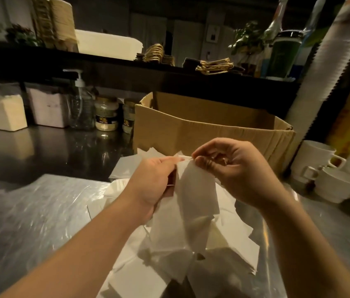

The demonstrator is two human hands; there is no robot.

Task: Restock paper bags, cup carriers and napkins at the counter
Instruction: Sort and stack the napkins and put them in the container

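Note:
A white napkin (197, 190) hangs between my two hands above a loose heap of white napkins (169, 254) on the steel counter. My left hand (154, 181) pinches its top left edge. My right hand (234, 168) pinches its top right corner with thumb and forefinger. Behind the hands stands an open cardboard box (212, 130). On the dark upper shelf lie bundles of paper bags with twine handles (215, 65) and a further bundle of bags (154, 53). A white napkin stack (2, 112) stands at the left.
Clear plastic wrap (36, 211) covers the counter at the left. Stacked white cups (337, 175) sit at the right, beside a tall sleeve of paper cups (324, 67). A pump bottle (81, 104), jars (106, 115) and a white tub (107, 44) stand at the back.

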